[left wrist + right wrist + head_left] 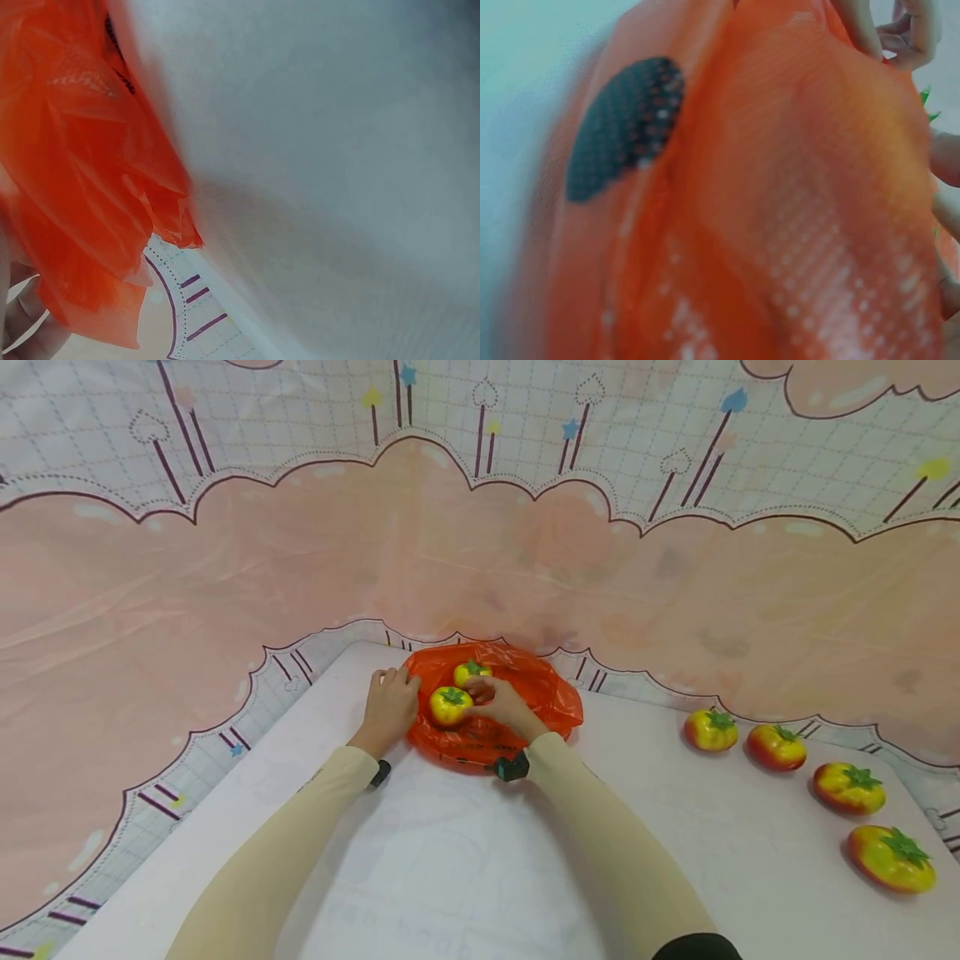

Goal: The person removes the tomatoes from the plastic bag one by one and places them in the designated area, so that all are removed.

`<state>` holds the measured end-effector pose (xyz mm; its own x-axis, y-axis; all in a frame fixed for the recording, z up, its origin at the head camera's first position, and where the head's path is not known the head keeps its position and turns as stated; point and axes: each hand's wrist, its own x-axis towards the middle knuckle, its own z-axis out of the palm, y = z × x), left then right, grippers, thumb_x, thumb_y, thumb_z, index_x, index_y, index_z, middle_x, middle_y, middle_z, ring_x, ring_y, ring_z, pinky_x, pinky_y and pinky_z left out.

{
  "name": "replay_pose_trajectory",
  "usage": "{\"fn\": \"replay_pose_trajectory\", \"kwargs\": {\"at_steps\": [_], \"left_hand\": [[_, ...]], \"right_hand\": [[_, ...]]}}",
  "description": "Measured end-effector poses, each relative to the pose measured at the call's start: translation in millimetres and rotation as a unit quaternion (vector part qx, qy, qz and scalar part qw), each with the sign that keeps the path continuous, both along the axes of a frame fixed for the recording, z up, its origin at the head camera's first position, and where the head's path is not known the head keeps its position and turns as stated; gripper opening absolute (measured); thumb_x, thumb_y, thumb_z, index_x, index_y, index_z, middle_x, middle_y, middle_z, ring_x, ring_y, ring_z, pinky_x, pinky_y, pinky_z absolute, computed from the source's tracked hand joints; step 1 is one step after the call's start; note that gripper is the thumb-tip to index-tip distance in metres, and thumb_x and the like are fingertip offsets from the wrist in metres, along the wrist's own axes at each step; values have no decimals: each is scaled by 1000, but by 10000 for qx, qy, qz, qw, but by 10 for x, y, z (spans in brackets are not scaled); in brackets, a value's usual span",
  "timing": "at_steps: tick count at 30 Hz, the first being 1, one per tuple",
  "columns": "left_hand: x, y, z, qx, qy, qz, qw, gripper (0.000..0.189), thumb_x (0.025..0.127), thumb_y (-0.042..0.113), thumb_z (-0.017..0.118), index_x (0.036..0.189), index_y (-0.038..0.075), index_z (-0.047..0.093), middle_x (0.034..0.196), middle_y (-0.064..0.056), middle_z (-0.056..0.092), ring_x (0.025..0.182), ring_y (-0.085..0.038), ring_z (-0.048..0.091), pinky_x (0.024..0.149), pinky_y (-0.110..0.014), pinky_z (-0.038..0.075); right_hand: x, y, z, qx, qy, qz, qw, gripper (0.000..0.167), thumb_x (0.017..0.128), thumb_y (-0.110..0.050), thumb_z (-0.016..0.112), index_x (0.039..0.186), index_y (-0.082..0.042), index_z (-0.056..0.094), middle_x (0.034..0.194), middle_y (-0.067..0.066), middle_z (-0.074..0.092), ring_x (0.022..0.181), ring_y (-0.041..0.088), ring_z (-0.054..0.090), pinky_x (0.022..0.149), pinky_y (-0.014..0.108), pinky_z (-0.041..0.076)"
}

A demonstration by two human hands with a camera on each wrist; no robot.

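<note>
An orange-red plastic bag [525,681] lies at the far side of the white table with its mouth spread. Two yellow-and-red tomatoes with green leafy tops sit in its mouth, a front tomato [448,710] and a back tomato [468,670]. At the bag's left edge, my left hand [392,702] pinches the rim; its fingers show partly behind the plastic [71,217] in the left wrist view. My right hand [504,706] reaches in from the right, thumb and curled fingers at the front tomato's side. In the right wrist view, plastic hides most of the tomatoes.
Several more tomatoes [776,747] stand in a curved row along the table's right side. A patterned cloth [480,560] hangs behind the white table [420,860]. Dark wrist cameras [512,767] sit on both wrists, the right one against the bag's front.
</note>
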<state>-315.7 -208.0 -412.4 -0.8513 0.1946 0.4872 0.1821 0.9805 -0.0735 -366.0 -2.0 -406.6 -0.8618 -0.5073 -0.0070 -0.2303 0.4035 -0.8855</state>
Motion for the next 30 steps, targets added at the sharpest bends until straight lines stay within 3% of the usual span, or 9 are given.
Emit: {"fn": "replay_pose_trajectory", "kwargs": {"at_steps": [9, 15, 30], "left_hand": [[23, 14, 4, 28, -99, 8, 9999, 21, 85, 9, 61, 104, 2, 64, 100, -17, 59, 99, -33, 53, 97, -49, 38], [16, 4, 7, -18, -44, 1, 10000, 20, 85, 9, 60, 103, 2, 63, 98, -17, 59, 97, -33, 53, 96, -48, 39], [8, 7, 25, 87, -112, 17, 9999, 18, 85, 9, 60, 101, 2, 64, 100, -17, 60, 99, -34, 53, 97, -49, 39]], "right_hand": [[28, -31, -32, 290, -269, -245, 9989, 46, 83, -18, 71, 125, -11, 56, 126, 9, 56, 114, 25, 51, 101, 36, 45], [43, -93, -1, 160, -697, -506, 9962, 43, 82, -17, 71, 122, -11, 57, 126, 10, 56, 117, 27, 50, 104, 39, 42], [48, -150, 0, -25, -1103, -871, 9901, 44, 82, -14, 71, 122, -11, 53, 132, 12, 49, 122, 30, 47, 103, 40, 43]]}}
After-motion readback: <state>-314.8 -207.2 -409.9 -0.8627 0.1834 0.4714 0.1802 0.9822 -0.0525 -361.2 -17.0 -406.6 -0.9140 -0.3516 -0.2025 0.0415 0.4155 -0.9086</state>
